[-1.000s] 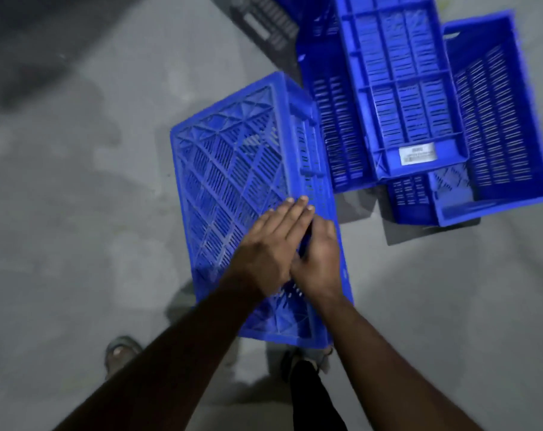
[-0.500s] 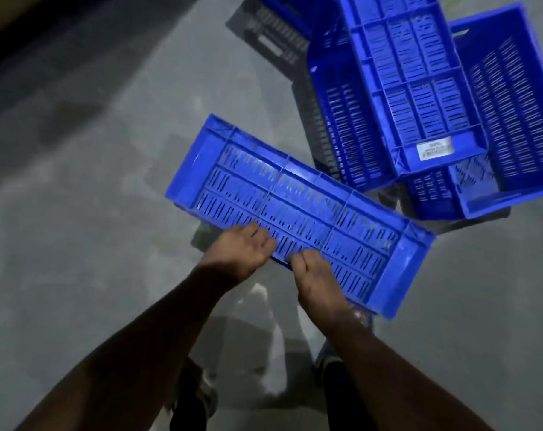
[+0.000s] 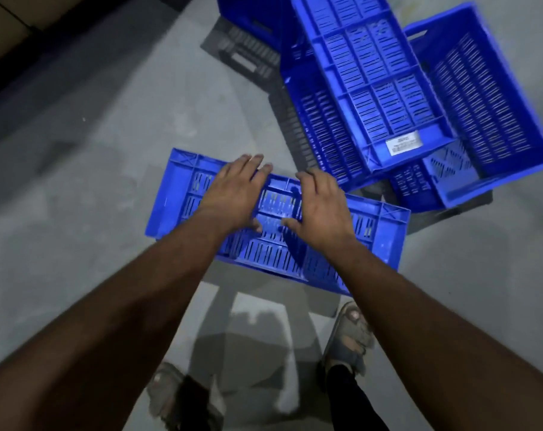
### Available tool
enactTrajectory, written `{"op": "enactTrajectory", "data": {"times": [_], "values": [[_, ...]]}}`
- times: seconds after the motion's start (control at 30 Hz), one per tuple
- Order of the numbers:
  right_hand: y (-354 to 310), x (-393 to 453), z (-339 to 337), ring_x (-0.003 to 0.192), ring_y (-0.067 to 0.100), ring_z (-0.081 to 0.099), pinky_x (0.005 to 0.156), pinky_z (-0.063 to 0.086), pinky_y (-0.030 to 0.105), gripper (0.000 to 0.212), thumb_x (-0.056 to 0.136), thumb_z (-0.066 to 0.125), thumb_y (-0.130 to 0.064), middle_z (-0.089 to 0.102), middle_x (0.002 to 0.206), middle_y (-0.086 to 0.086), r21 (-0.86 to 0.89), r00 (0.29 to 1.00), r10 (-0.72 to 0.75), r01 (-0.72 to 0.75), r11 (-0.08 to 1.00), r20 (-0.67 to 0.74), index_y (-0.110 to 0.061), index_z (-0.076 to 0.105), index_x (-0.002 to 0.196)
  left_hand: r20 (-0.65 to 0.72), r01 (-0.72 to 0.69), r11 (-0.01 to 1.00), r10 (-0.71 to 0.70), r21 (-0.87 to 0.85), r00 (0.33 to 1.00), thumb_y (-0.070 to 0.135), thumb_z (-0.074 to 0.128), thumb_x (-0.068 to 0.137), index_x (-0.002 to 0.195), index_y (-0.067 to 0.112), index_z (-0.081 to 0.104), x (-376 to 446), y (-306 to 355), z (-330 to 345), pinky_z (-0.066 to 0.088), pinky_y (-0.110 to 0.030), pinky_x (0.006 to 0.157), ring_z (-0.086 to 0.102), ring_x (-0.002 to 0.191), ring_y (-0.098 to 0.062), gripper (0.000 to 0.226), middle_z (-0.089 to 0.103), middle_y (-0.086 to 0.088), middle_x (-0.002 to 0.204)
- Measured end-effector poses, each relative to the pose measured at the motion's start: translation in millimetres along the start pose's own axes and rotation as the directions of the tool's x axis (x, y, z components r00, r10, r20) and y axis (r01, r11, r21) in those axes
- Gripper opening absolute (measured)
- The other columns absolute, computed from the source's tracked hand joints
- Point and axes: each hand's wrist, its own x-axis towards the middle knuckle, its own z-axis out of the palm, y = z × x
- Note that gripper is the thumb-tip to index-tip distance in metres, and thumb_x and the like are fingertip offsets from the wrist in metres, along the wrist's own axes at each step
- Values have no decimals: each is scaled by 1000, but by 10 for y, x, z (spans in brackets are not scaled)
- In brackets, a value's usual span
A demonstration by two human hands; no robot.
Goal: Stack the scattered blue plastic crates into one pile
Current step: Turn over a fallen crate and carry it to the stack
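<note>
A blue slotted crate (image 3: pixel 379 225) sits low in front of me, its long side wall facing up. My left hand (image 3: pixel 232 194) lies on that wall left of centre, fingers stretched to the far edge. My right hand (image 3: pixel 323 206) lies beside it with spread fingers and the thumb pointing inward. Behind it to the right, a tilted blue crate with a white label (image 3: pixel 372 88) leans on an open blue crate (image 3: pixel 487 98). Another blue crate (image 3: pixel 248 14) shows partly at the top.
The floor is bare grey concrete (image 3: pixel 77 213), with slotted shadows (image 3: pixel 242 54) beside the crates. My two sandalled feet (image 3: pixel 351 334) stand just behind the near crate. A dark wall base runs along the upper left.
The near crate turned from lattice bottom up to long side wall up. My hands slid from its near edge across the wall toward the far edge.
</note>
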Motion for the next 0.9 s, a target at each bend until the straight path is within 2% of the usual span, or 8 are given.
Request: {"op": "enactTrajectory", "data": {"times": [0.1, 0.17, 0.33, 0.5, 0.67, 0.77, 0.83, 0.9], "values": [[124, 58, 49, 149, 32, 12, 120, 12, 57, 125, 69, 76, -66, 15, 161, 11, -126, 964, 53, -20, 992, 260, -12, 7, 157, 176, -32, 996, 18, 78, 984, 55, 87, 62, 159, 15, -1, 215, 46, -13, 13, -42, 123, 8, 153, -27, 137, 6, -5, 167], [134, -25, 73, 145, 32, 21, 118, 18, 57, 125, 68, 77, -66, 22, 158, 11, -191, 968, 31, 19, 981, 251, -13, 6, 157, 101, -26, 996, 17, 83, 995, 58, 85, 63, 158, 14, 7, 157, 107, 107, 22, -42, 120, 18, 148, -28, 131, 20, -7, 162], [-74, -355, 43, 125, 33, 46, 98, 39, 46, 107, 63, 82, -62, 48, 137, 11, -173, 957, 43, 7, 985, 287, -15, 30, 144, -83, -57, 994, 64, 89, 994, 63, 77, 67, 142, 24, 38, -312, 110, 306, 32, -44, 101, 40, 126, -27, 93, 47, -3, 134], [-421, -1136, 183, 105, 29, 64, 69, 37, 34, 84, 62, 83, -60, 64, 116, 6, -155, 933, 101, -50, 987, 346, -20, 45, 124, 64, -181, 983, 179, 21, 982, 50, 68, 83, 127, 24, 47, -1010, 19, 612, 41, -38, 89, 57, 116, -28, 55, 61, -4, 125], [-848, -2169, 750, 102, 30, 64, 73, 47, 36, 41, 80, 74, -47, 65, 112, 5, -63, 929, 170, -158, 985, 329, -21, 56, 107, 228, -332, 943, 330, -31, 916, 39, 66, 88, 116, 25, 56, -1870, -35, 1267, 47, -35, 83, 60, 114, -27, 33, 63, -1, 122], [-1020, -2676, 1281, 87, 32, 67, 62, 51, 38, 28, 78, 75, -28, 64, 95, 8, -29, 893, 147, -149, 988, 425, -18, 60, 99, 224, -381, 922, 388, -76, 894, 26, 58, 83, 101, 22, 59, -2237, -7, 1898, 49, -37, 73, 65, 99, -31, 18, 67, -3, 104], [-1058, -2909, 1638, 66, 30, 66, 45, 46, 34, 16, 77, 73, -19, 60, 77, 5, 14, 922, 119, -134, 991, 369, -19, 61, 87, 202, -384, 916, 400, -114, 894, 23, 55, 76, 91, 22, 60, -2386, 21, 2331, 51, -37, 61, 68, 85, -30, 15, 68, -2, 89], [-1057, -3054, 1910, 55, 26, 63, 36, 38, 29, 7, 84, 60, -26, 57, 69, 0, 16, 946, 99, -110, 994, 310, -21, 60, 79, 201, -387, 917, 399, -99, 895, 22, 62, 70, 86, 23, 61, -2486, 75, 2676, 51, -35, 52, 68, 74, -27, 16, 66, 0, 80]]}}
